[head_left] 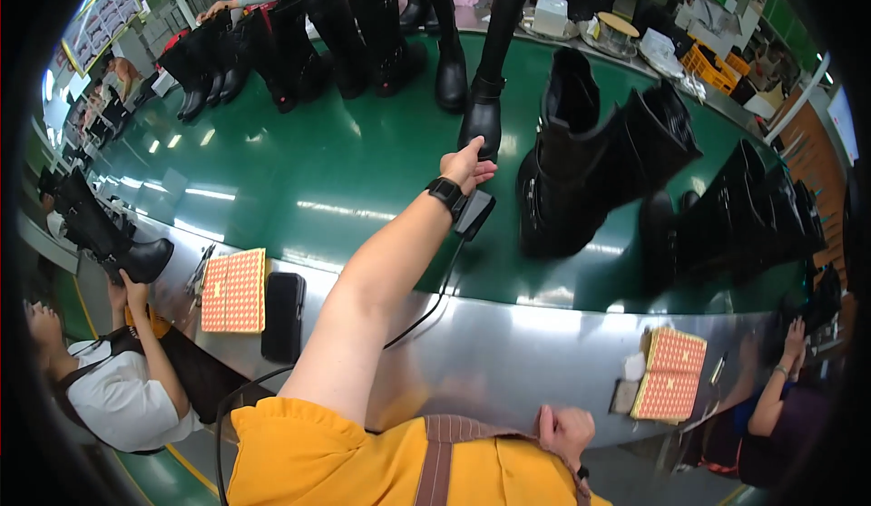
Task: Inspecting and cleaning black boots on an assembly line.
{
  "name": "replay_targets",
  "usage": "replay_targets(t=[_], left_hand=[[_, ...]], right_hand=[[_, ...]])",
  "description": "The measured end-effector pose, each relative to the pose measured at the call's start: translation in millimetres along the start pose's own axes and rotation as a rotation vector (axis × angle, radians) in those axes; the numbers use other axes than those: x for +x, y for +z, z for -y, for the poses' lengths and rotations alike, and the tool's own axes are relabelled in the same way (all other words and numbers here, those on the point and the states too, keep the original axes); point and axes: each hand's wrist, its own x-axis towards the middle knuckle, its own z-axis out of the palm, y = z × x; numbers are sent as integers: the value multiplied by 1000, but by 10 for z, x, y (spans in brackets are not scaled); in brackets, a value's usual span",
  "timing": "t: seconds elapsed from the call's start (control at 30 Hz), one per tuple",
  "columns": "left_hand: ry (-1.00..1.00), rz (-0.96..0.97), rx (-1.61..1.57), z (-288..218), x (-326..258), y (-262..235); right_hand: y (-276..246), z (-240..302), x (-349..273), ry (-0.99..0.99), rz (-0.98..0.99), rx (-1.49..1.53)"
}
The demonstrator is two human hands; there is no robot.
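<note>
My left hand (468, 167) reaches far over the green table (363, 157), its thumb on the toe of a tall black boot (485, 111) and its fingers bent beside the toe. That boot stands upright with a buckled ankle strap. Just left of it is another tall black boot (450, 71). On my left wrist are a black watch and a small dark device (475, 216) with a cable. My right hand (564, 432) is curled closed in front of my body, by the brown apron strap; nothing shows between its fingers.
Large black boots (581, 161) stand close on the right, with more boots (744, 216) beyond. Several boots line the far left edge. Patterned pads (234, 290) and a black phone-like case (283, 316) lie on the metal edge. A co-worker (122, 388) at left holds a boot.
</note>
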Motion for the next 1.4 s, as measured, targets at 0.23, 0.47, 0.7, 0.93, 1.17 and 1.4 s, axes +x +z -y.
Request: replay_targets(t=[0.23,0.47,0.7,0.93,1.17,1.4], left_hand=[[-111,44,-82,463,-2359,-815],[-222,-7,-147,798,-3548,-1238],[-207,253,212,827,-3447,-1716],[-313,483,-588,964,-3391,-1658],[-368,622,-677,979,-3425,-1473],[-411,578,-759,936,-3433,-1388]], right_hand=[[-160,204,194,384,263,206],[350,909,1180,759,677,1209],[874,1316,1360,621,522,1102],[406,1439,910,240,605,839],[-606,367,574,164,-70,-189],[-788,-467,89,284,3,-568]])
